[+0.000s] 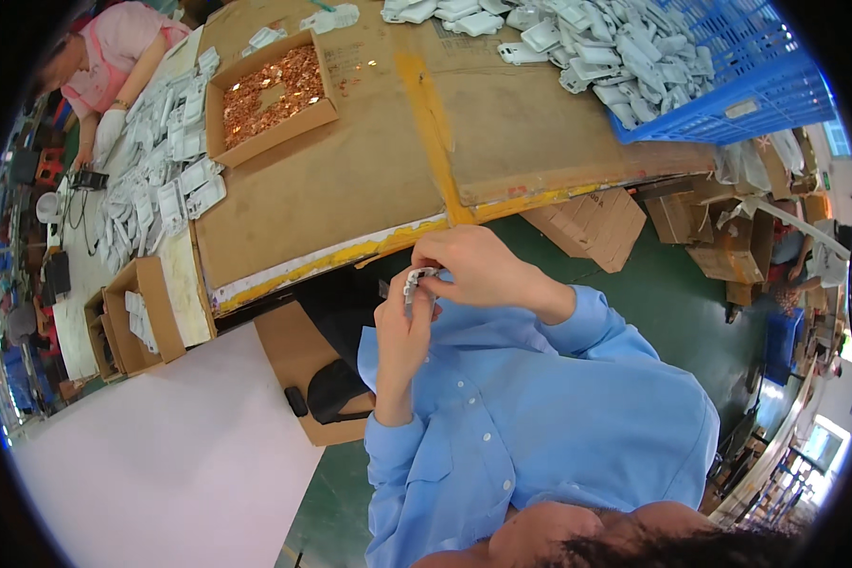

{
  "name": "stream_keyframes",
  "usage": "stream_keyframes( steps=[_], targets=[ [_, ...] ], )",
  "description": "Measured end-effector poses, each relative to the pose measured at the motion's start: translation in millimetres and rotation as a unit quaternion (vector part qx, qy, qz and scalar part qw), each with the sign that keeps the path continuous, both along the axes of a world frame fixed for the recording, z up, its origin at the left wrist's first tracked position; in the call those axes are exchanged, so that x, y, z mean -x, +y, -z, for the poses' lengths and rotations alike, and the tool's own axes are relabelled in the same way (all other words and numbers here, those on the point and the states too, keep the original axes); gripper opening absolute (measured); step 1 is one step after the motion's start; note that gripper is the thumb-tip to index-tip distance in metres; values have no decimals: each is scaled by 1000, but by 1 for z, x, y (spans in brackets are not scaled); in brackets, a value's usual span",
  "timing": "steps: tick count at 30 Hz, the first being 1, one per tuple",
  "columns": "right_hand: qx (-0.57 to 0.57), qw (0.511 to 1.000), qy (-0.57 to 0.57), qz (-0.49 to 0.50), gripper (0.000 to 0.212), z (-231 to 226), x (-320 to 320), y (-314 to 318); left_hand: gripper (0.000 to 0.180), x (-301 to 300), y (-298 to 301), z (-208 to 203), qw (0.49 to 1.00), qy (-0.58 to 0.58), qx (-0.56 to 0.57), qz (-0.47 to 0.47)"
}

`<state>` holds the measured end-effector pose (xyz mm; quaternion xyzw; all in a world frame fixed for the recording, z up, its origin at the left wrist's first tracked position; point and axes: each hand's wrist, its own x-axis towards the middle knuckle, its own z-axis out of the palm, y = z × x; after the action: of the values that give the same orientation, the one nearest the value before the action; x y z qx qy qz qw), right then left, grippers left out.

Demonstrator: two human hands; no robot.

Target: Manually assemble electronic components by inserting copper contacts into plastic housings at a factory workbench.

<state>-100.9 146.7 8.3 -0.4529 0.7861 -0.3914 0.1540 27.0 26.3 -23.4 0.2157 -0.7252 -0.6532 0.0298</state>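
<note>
Close to my chest, just off the table's near edge, both hands meet at a small white plastic casing point(413, 284). My left hand point(402, 336) is closed round it from below, with its thumb and fingertips along the sides. From the right, my right hand point(478, 265) comes over the top, its fingers curled and pinched at the casing's upper edge. Those fingers partly cover the casing, and any small piece between them is hidden. Ahead on the table, an open cardboard box point(284, 130) holds many small copper-coloured metal pieces.
White casings point(156, 189) lie heaped at the left; another pile point(625, 47) spills from a blue crate point(748, 104) at far right. Beside a cardboard box point(156, 308) at left is a white board point(170, 445). A co-worker point(128, 57) works at far left.
</note>
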Motion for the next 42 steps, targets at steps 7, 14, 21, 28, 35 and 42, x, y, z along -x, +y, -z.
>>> stream_keyframes(
  steps=[7,14,21,28,35,42],
  targets=[
    [-48,989,-138,-25,28,-7,31,4,34,-1,-29,-5,991,0,97,92],
    [-65,981,168,67,42,18,162,29,26,2,-115,-7,986,29,15,-163],
    [-335,797,498,69,60,45,287,48,31,52,-313,-16,932,39,165,-320],
    [-375,770,516,33,50,53,322,41,45,98,-437,3,880,65,254,-396],
    [-272,837,473,43,45,4,287,22,51,111,-338,-13,819,143,427,-356],
    [-50,987,76,-134,45,-64,162,-74,47,81,-150,10,986,130,77,-66]
  ],
)
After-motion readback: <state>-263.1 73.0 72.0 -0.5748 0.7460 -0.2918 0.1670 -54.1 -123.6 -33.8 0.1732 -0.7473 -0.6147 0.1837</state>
